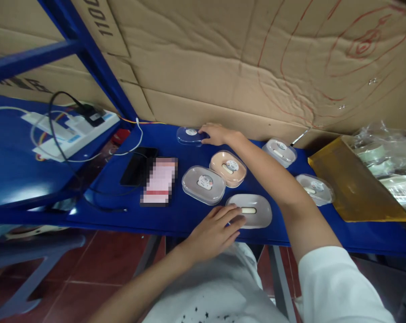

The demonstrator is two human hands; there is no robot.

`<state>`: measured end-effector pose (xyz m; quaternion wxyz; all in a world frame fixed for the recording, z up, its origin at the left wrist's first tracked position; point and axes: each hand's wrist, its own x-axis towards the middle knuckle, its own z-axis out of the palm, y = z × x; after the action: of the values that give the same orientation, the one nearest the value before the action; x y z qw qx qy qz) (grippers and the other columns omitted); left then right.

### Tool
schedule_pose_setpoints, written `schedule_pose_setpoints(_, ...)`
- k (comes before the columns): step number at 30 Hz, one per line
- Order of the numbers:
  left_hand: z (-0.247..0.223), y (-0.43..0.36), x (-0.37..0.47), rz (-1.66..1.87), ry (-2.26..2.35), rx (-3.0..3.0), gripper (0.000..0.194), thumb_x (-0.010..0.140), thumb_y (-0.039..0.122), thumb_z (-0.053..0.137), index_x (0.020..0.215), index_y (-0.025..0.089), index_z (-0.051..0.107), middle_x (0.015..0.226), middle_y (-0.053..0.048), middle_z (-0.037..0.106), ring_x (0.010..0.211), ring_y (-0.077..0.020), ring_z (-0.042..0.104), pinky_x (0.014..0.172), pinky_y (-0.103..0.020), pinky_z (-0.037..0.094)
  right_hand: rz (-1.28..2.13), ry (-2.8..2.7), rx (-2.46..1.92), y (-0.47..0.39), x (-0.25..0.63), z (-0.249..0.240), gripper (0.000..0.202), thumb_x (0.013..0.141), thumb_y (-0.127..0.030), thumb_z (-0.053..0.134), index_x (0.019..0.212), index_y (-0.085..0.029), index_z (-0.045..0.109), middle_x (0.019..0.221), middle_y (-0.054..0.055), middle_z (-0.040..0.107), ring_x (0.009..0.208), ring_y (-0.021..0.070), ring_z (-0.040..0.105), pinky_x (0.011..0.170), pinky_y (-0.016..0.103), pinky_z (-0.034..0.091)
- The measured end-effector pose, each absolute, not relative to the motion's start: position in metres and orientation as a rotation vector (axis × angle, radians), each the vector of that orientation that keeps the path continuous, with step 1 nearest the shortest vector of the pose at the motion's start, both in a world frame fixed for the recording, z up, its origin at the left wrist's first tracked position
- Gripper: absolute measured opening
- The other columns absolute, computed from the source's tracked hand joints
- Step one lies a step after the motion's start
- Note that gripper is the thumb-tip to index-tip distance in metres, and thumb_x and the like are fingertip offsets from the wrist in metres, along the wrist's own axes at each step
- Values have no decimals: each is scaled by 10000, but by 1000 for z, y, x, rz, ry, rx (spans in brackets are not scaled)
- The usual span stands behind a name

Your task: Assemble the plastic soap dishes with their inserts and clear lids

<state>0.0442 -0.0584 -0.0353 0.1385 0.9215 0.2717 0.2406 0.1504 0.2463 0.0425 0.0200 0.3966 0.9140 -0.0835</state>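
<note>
A grey oval container (261, 210) with a cream bar in its middle lies near the table's front edge. My left hand (216, 231) rests over its left end, fingers stretched out and slightly apart. Across the table, my right hand (214, 133) has its fingers curled at the right end of a clear plastic lid (186, 135) with a round sticker. Between my hands are a grey container (192, 185) and a peach container (219, 167), touching, each under a clear stickered lid. The underside of my right fingers is hidden.
Two more lidded containers, one at the back (280, 158) and one farther right (320, 195), stand beyond my right arm. A brown box (340, 179) holds plastic-wrapped items. Left are a pixelated phone-like screen (159, 181), a black phone (134, 168) and a power strip (65, 146). Cardboard (203, 67) lines the back.
</note>
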Motion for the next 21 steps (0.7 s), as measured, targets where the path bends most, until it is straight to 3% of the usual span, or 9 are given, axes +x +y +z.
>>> schedule_pose_setpoints(4, -36, -58, 44, 697, 786, 2669, 322, 1125, 282, 544, 1434, 202, 585, 1510, -112, 626, 1501, -288, 504, 1192, -483, 498, -257, 2814, 1277, 235, 206, 44, 360, 1064, -293, 597, 1374, -170, 733, 1419, 104, 742, 1299, 280, 700, 1146, 381, 493)
schedule_pose_setpoints(7, -35, -59, 45, 702, 792, 2688, 314, 1129, 282, 531, 1424, 193, 591, 1502, -118, 631, 1499, -288, 504, 1178, -479, 503, -208, 2779, 1407, 207, 260, 43, 338, 1078, -261, 516, 1236, -130, 784, 1328, 148, 776, 1247, 310, 725, 1109, 414, 513)
schedule_pose_setpoints(13, -34, -59, 47, 664, 809, 2740, 324, 1137, 266, 496, 1435, 175, 583, 1507, -139, 619, 1484, -304, 506, 1148, -490, 509, -111, 2754, 1646, 123, 339, 33, 381, 1111, -376, 460, 1040, -149, 758, 1275, 210, 762, 1219, 349, 718, 1081, 470, 528)
schedule_pose_setpoints(17, -34, -59, 47, 682, 798, 2753, 324, 1126, 259, 523, 1429, 164, 584, 1493, -142, 619, 1476, -308, 508, 1144, -488, 510, -128, 2771, 1799, 85, 356, 11, 398, 1070, -558, 550, 1098, -190, 700, 1315, 184, 733, 1179, 356, 720, 1048, 506, 555)
schedule_pose_setpoints(21, -33, -59, 48, 701, 817, 2748, 310, 1122, 246, 530, 1417, 168, 589, 1484, -135, 623, 1474, -299, 510, 1150, -480, 509, -63, 2803, 1939, 80, 354, -10, 590, 974, -678, 657, 1303, -189, 643, 1487, 221, 617, 1384, 434, 597, 1126, 623, 502)
